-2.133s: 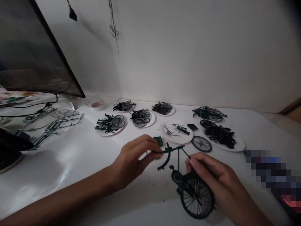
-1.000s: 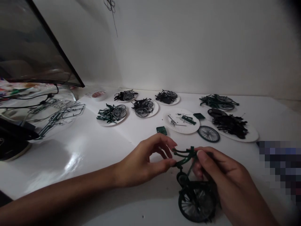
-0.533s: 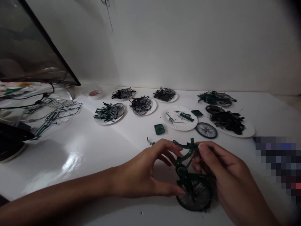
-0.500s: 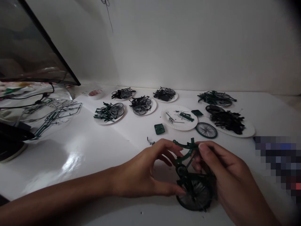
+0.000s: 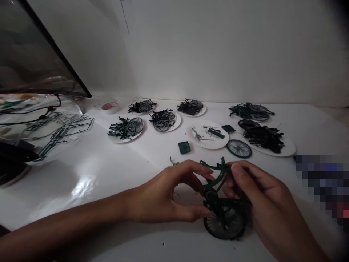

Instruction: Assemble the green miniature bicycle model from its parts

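A small dark green model bicycle [image 5: 222, 207] stands on the white table in front of me, with one spoked wheel on the table and its handlebar up. My right hand [image 5: 259, 196] is closed around the frame and handlebar from the right. My left hand [image 5: 174, 194] reaches in from the left, its thumb against the wheel rim and its fingers curled at the frame below the handlebar. A loose spoked wheel [image 5: 239, 148] lies beyond the hands, and a small green flat part [image 5: 184, 147] lies to its left.
Several white paper plates [image 5: 208, 142] with dark model parts stand in rows toward the wall. Green part sprues [image 5: 58, 133] lie at the left under a tilted dark screen [image 5: 32, 54]. A blurred-out object [image 5: 324, 182] lies at the right.
My left hand let go of the handlebar end and dropped lower, with its thumb now at the wheel. The bicycle stayed in my right hand. The view tilted down slightly.
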A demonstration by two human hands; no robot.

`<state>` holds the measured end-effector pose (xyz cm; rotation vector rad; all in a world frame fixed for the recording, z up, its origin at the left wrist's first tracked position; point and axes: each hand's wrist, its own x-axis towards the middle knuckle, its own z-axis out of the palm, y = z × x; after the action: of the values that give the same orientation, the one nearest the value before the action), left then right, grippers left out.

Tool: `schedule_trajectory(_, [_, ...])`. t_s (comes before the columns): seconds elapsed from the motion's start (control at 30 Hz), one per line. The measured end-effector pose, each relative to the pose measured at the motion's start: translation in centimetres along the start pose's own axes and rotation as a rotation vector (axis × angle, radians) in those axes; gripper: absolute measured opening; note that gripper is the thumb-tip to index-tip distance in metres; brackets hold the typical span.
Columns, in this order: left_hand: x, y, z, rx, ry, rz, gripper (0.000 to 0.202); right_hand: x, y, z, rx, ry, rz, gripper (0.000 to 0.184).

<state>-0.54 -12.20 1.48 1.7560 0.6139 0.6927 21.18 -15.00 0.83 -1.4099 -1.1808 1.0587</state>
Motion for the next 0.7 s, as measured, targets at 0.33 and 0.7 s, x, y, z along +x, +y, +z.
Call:
schedule_trajectory(0.33, [0.3,0.1,-0.9,0.042,-0.033,0.032,0.063,0.2,-0.1,-0.1,-0.004,-0.059,-0.010,0.037])
schedule_trajectory(0.7, [0.5,0.2,-0.8,0.135,0.147,0.174,0.010,-0.3,-0.6,0.1,-0.134,-0.231,0.049,0.041])
